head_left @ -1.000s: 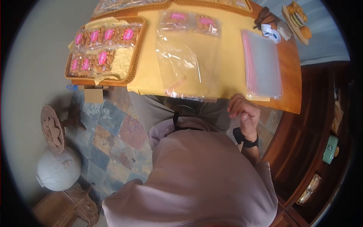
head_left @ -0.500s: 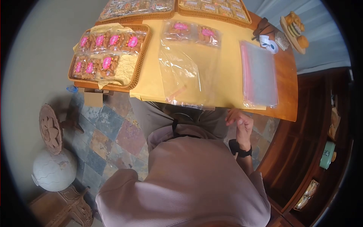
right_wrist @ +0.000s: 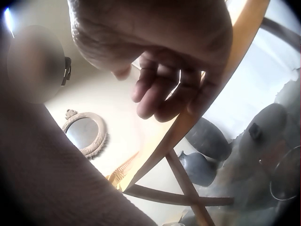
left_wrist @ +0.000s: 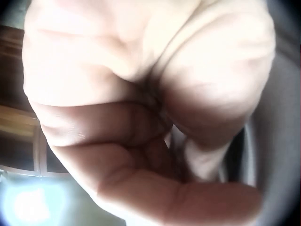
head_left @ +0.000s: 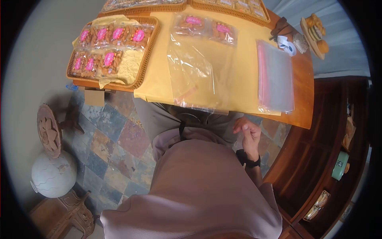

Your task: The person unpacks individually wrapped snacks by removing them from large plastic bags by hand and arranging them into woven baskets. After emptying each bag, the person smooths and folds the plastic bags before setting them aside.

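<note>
My right hand [head_left: 248, 135] hangs by my lap, just off the table's near edge, with its fingers loosely bent and nothing in them. In the left wrist view my left hand [left_wrist: 117, 110] shows loosely curled fingers beside grey clothing, with no object seen in it; the head view does not show it. A large clear plastic bag [head_left: 201, 75] lies flat on yellow paper [head_left: 243, 79], its near end at the table edge. At its far end are snack packs [head_left: 223, 30] with pink labels. To the right lies a stack of clear bags [head_left: 276, 77] with a pink edge.
On the left a wicker tray [head_left: 148, 59] holds several pink-labelled packs [head_left: 109, 59]. More filled trays [head_left: 242, 14] stand at the back. A white roll [head_left: 286, 46] and a bread board [head_left: 314, 36] are at the far right. Dark wooden shelves [head_left: 314, 139] stand beside me.
My right hand has drawn back from the table edge toward my body. The head view has shifted slightly; the bags, packs and trays keep their places on the table.
</note>
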Tool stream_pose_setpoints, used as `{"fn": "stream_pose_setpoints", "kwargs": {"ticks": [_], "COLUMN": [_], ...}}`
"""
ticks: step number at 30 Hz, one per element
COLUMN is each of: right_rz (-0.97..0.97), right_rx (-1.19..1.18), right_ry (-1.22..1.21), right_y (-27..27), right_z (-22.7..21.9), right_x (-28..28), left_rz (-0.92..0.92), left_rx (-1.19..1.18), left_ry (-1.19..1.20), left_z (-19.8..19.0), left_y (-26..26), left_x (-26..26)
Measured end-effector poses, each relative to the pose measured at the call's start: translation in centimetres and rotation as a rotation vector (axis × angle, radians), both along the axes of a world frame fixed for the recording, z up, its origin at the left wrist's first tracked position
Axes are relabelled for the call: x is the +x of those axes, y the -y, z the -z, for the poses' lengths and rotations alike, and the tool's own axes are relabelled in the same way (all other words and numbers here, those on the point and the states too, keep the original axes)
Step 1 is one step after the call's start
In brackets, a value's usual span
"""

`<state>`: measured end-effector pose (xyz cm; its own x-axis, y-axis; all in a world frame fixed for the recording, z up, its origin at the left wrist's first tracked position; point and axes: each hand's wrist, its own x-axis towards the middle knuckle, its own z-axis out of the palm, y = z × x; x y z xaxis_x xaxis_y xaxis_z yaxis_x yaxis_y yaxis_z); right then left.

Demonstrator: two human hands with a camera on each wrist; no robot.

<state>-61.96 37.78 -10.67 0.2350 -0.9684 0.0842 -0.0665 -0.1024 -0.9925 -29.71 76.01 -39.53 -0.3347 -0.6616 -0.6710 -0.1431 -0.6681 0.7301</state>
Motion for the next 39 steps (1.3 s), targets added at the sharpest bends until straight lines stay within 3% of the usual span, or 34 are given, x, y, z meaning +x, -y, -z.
{"fn": "stream_pose_setpoints", "kwargs": {"ticks": [9,22,39], "right_rz": [-0.026,0.052,0.062], "right_rx": [-0.024,-0.001,0.052], "right_ry": [-0.037,-0.072,-0.044], "right_y": [0.6,0.6,1.1], "right_z": [-0.2,-0.3,0.2], "right_x": [0.3,0.4,1.0], "left_rz": [0.062,0.212,0.345], "left_rx": [0.012,-0.05,0.002], "left_ry": [-0.008,0.004,0.026], "left_z": [-0.1,1.4,0.1], "left_y": [-1.0,4.7,3.3], "left_x": [0.0,2.1,4.2]}}
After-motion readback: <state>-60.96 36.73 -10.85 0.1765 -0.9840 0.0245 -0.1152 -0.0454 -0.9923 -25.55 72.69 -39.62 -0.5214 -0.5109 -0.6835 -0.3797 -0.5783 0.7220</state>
